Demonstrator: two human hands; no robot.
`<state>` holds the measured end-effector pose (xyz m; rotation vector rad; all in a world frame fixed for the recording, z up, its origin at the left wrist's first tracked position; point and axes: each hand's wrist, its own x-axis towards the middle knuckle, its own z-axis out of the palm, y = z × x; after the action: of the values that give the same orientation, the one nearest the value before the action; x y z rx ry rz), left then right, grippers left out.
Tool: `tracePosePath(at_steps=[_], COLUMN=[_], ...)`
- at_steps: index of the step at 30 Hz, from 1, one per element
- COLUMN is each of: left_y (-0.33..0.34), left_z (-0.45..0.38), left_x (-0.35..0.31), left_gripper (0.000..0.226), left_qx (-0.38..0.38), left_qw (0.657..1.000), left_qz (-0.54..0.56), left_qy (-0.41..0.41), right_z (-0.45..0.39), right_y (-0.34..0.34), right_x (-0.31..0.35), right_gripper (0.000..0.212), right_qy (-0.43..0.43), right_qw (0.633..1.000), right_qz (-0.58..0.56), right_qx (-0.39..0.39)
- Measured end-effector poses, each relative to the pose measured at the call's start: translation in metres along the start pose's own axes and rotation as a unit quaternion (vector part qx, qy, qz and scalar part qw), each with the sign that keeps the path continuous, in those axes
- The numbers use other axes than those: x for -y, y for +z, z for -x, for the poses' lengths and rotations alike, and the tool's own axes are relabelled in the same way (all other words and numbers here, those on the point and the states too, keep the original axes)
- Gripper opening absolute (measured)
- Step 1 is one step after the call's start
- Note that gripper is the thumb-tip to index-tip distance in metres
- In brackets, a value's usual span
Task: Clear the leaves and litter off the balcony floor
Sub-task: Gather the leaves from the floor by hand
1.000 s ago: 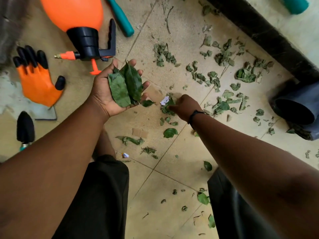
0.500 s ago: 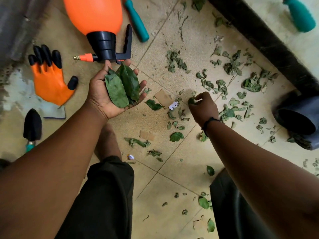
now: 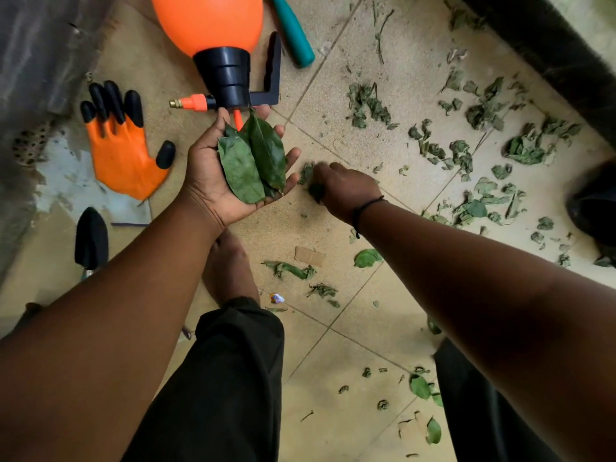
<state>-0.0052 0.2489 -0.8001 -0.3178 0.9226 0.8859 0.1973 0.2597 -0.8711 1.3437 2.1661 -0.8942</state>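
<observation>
Tiled balcony floor (image 3: 350,355), beige, strewn with wilted leaf litter (image 3: 463,155) toward the right wall. Left hand (image 3: 230,171) palm up, fingers relaxed, cradling stacked green leaves (image 3: 251,161). Right hand (image 3: 346,188) knuckles up just beside it, fingers curled around a crumpled leaf clump (image 3: 310,181). Orange sprayer (image 3: 213,31), orange glove (image 3: 120,148) and black trowel (image 3: 90,240) lying at left; cardboard scrap (image 3: 310,256) and single leaf (image 3: 366,258) near centre.
</observation>
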Motion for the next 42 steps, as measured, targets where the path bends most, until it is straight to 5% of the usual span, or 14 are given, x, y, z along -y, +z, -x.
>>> tracePosePath(at_steps=[5,8,12,17,19,23,27,31,35,38,42], left_y=[0.0,0.0,0.005,0.046,0.074,0.124,0.15,0.165,0.17,0.166,0.158], left_z=[0.003,0.004,0.0,-0.021,-0.031,-0.055,-0.075,-0.087,-0.093,-0.096,-0.097], left_x=[-0.002,-0.004,0.004,0.047,0.068,0.107,0.131,0.147,0.16,0.168,0.177], left_gripper=[0.051,0.051,0.049,0.048,0.046,0.048,0.05,0.05,0.052,0.052,0.053], left_qx=[-0.011,-0.016,-0.014,0.002,0.019,0.041,0.05,0.051,0.038,0.023,0.006], left_qw=[1.0,1.0,0.998,0.996,0.997,0.996,0.994,0.993,0.989,0.987,0.986], left_qz=[0.001,-0.005,-0.041,-0.037,-0.022,-0.016,-0.04,-0.042,-0.074,-0.1,-0.105], left_qy=[-0.009,-0.015,-0.04,-0.075,-0.074,-0.081,-0.088,-0.1,-0.12,-0.127,-0.132], right_z=[0.002,0.014,0.049,0.097,0.107,0.121,0.139,0.151,0.149,0.133,0.118], right_y=[-0.004,-0.015,-0.062,-0.124,-0.13,-0.125,-0.119,-0.073,-0.023,-0.004,0.003], right_x=[-0.012,-0.015,-0.01,-0.009,-0.016,-0.057,-0.12,-0.21,-0.248,-0.241,-0.235], right_gripper=[0.025,0.009,0.016,0.025,0.027,0.024,0.019,0.012,0.029,0.048,0.032], right_qy=[0.046,0.111,0.168,0.091,0.068,0.078,0.169,0.337,0.365,0.382,0.412], right_qw=[0.995,0.974,0.861,0.782,0.784,0.89,0.839,0.858,0.888,0.87,0.821], right_qz=[-0.047,-0.19,-0.479,-0.616,-0.616,-0.43,-0.436,-0.361,-0.278,-0.311,-0.394], right_qx=[0.079,0.058,0.001,-0.008,-0.015,-0.132,-0.28,-0.142,0.02,0.026,-0.015])
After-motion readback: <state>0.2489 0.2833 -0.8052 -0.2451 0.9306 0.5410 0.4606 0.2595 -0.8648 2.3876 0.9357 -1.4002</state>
